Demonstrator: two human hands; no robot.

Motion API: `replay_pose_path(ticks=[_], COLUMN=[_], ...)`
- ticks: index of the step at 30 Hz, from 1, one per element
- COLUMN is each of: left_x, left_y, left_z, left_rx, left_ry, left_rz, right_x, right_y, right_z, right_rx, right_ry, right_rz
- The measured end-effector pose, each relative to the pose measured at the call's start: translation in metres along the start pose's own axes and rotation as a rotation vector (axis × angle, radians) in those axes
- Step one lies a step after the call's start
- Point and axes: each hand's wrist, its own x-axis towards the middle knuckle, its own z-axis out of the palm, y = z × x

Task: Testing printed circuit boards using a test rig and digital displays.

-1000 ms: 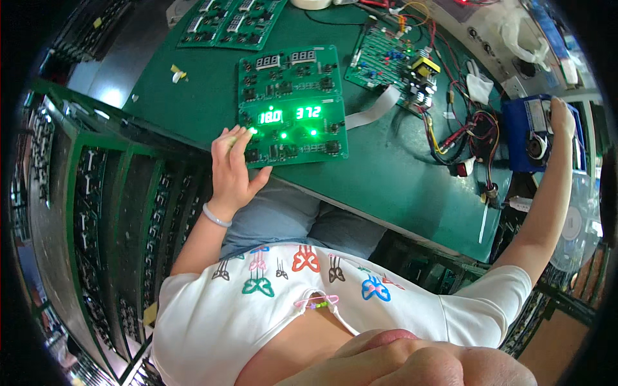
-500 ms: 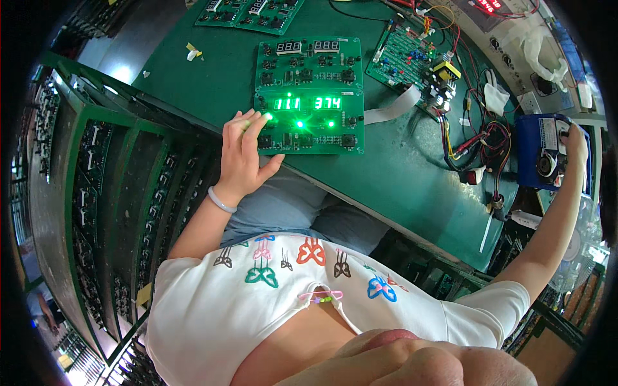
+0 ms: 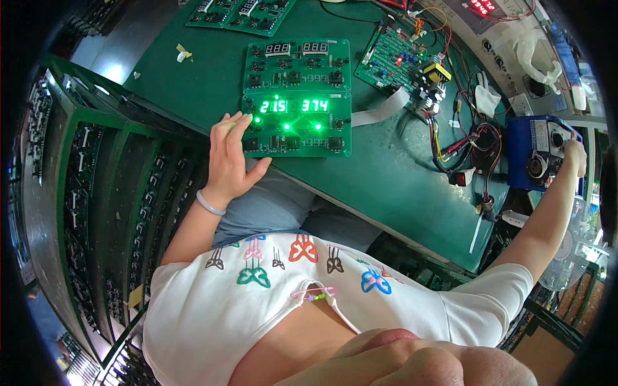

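A green circuit board with two lit green number displays and green lamps lies on the green bench. My left hand rests at the board's left edge, fingertips touching its corner, fingers spread, holding nothing. My right hand reaches far right to a blue box-shaped device and touches its knob area; whether it grips anything is unclear. A second, unlit green board lies just behind the lit one.
A smaller circuit board with wires and a white ribbon cable sits behind right. Tangled red, black and yellow leads lie beside the blue device. Green racks of boards stand at my left. More boards lie far back.
The view has shifted so the bench sits lower in the picture. The numbers on the left display have changed. My left hand stays at the board's left edge, my right on the blue device.
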Motion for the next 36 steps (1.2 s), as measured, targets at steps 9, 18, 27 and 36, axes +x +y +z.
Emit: replay_pose_path(ticks=[9,18,27,36], left_x=[-0.002,0.003,0.005,0.007], left_y=[-0.001,0.003,0.006,0.005], left_z=[-0.004,0.001,0.003,-0.004], left_rx=[-0.051,-0.021,-0.009,0.011], left_ry=[-0.025,-0.058,-0.037,0.010], left_rz=[-0.046,-0.089,-0.104,-0.044], right_x=[0.075,0.073,0.119,0.096], right_y=[0.010,0.038,0.042,0.007], right_z=[0.028,0.053,0.058,0.055], right_rx=[-0.315,-0.556,-0.327,-0.285], right_ry=[0.046,0.395,0.339,0.053], right_rz=[-0.680,-1.023,-0.888,-0.465])
